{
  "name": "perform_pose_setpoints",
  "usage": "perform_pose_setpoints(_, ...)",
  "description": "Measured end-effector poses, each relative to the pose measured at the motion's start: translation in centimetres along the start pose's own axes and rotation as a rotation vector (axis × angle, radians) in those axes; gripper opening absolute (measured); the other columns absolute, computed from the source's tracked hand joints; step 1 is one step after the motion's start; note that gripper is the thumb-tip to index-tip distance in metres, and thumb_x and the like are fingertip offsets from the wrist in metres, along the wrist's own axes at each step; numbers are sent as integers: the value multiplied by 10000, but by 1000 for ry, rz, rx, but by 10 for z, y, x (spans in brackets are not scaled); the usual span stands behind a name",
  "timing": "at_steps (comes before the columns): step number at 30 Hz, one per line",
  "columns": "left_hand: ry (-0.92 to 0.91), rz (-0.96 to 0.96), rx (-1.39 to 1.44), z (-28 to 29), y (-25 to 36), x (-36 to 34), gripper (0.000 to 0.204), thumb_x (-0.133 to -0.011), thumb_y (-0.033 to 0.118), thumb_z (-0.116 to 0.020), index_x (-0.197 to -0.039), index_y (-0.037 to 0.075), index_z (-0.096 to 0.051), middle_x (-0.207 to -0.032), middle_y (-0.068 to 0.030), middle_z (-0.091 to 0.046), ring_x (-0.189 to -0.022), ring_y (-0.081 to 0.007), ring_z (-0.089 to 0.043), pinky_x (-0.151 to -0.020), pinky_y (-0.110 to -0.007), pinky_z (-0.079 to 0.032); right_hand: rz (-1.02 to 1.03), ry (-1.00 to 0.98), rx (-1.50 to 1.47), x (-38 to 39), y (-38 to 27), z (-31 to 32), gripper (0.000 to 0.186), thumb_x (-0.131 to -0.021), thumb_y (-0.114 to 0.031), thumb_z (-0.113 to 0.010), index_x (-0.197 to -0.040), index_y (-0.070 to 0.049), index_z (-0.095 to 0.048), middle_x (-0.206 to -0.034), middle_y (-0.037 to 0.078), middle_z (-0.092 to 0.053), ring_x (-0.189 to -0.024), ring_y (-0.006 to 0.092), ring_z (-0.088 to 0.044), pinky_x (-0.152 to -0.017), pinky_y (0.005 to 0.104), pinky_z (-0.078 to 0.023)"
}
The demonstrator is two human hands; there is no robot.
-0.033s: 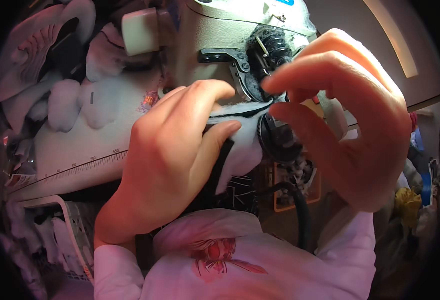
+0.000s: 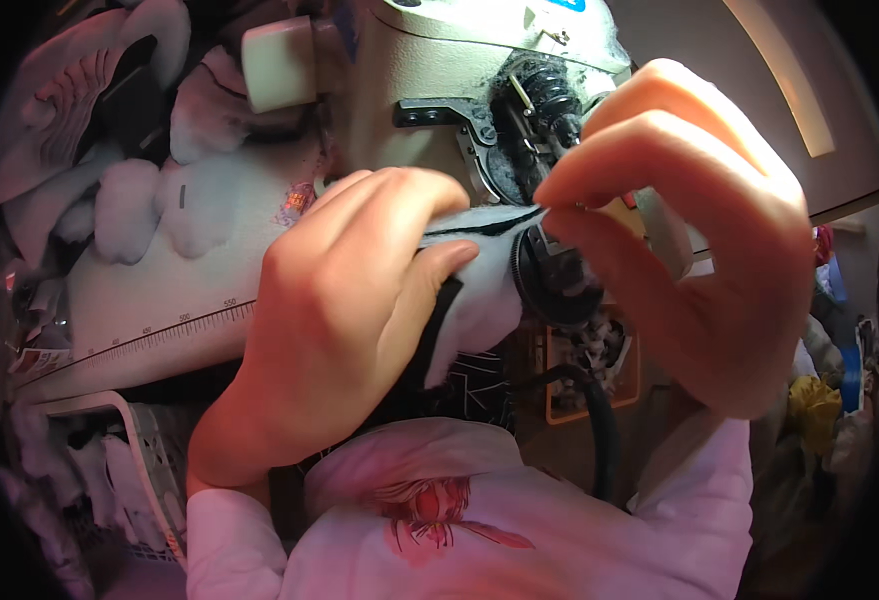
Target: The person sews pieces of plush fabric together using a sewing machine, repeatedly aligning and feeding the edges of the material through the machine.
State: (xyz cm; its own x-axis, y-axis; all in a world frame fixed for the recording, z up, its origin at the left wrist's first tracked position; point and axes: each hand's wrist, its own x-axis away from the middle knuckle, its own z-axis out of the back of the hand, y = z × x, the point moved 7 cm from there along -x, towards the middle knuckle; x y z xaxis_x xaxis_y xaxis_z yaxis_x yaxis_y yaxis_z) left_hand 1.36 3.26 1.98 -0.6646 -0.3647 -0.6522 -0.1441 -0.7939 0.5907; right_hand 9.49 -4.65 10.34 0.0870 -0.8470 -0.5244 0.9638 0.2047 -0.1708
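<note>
A white, fluffy piece of fabric (image 2: 485, 290) with a black layer along its edges runs up to the sewing machine (image 2: 430, 60). My left hand (image 2: 335, 300) grips it, thumb below and fingers above. My right hand (image 2: 700, 230) is closed, thumb and forefinger tips together at the fabric's right end. That end lies between the machine's upper black parts and a dark round disc (image 2: 550, 275) below. The pinching fingertips hide exactly what they hold of the edge.
White stuffed-looking pieces (image 2: 195, 210) lie on the pale table at left, behind a printed ruler scale (image 2: 185, 330). A white basket (image 2: 130, 405) with white pieces stands at lower left. An orange-rimmed basket (image 2: 635, 385) and a black hose (image 2: 608, 440) sit below the machine.
My right thumb and forefinger, apart a moment earlier, have come together at the fabric's end. The black-lined fold between my hands has shifted slightly. My left hand keeps nearly the same place.
</note>
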Motion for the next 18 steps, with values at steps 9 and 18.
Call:
perform_pose_setpoints(9,91,-54,6,0,4,-4,131,-759,-101,-700,-865,-52,-640,-764,-97,-593,-678,-180,-567,-599,-275,-443,324,-288,140,-5,0,-12,124,-625,-38,-718,-714,-59,-634,-777,39,-500,-780,240,-507,-720,358,-372)
perform_pose_setpoints(18,82,-22,69,2,-1,-9,135,-762,-86,-703,-884,-52,-659,-756,-68,-570,-669,-145,-519,-597,-258,-408,154,-328,231,-5,20,-31,109,-640,-58,-716,-681,-75,-616,-787,32,-508,-821,260,-510,-746,368,-364)
